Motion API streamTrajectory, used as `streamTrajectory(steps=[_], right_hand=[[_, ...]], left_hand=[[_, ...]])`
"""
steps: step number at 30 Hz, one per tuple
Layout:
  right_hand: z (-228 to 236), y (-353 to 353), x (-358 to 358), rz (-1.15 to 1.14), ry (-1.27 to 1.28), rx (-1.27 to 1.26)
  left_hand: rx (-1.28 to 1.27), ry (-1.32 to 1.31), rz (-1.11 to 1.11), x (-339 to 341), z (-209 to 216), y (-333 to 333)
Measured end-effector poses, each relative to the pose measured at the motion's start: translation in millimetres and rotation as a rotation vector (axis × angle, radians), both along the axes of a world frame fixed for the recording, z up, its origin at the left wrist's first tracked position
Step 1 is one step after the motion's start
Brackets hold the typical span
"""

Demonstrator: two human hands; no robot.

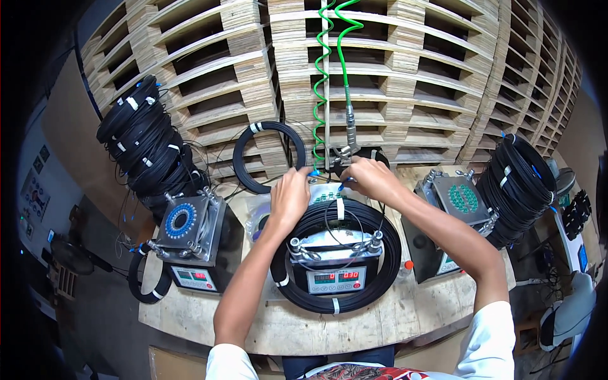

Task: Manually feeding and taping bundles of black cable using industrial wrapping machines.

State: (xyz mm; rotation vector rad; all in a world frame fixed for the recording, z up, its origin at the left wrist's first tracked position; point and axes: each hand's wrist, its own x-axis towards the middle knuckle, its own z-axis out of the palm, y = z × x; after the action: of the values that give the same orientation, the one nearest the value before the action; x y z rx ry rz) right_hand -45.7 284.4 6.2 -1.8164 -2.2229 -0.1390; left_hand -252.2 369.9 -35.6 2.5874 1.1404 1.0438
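My left hand reaches over the middle machine, its fingers pinched at a small blue piece beside the lower end of the thin green coiled hose. My right hand is closed just below the metal air gun, and a blue cable connector shows at its fingertips. What else the fingers hold is hidden. Below both hands, a large black cable coil with white ties lies around the middle polishing machine. Thin black cable loops over its top.
A left machine carries a round blue-ringed fixture; a right machine carries a green one. Stacked black cable coils rise at left, more coils at right. Another coil leans against wooden pallets. A red-capped bottle stands nearby.
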Motion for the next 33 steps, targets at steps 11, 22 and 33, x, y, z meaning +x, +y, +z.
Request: streamTrajectory(steps=[11,22,33], right_hand=[[4,16,1,0.026,-0.094,-0.152],[8,23,-8,0.062,-0.215,-0.18],[10,38,-35,0.206,-0.457,-0.187]], left_hand=[[-0.016,-0.029,0.128,3,16,-21],[-0.01,-0.027,0.129,4,14,-21],[-0.041,-0.038,0.115,4,10,-18]])
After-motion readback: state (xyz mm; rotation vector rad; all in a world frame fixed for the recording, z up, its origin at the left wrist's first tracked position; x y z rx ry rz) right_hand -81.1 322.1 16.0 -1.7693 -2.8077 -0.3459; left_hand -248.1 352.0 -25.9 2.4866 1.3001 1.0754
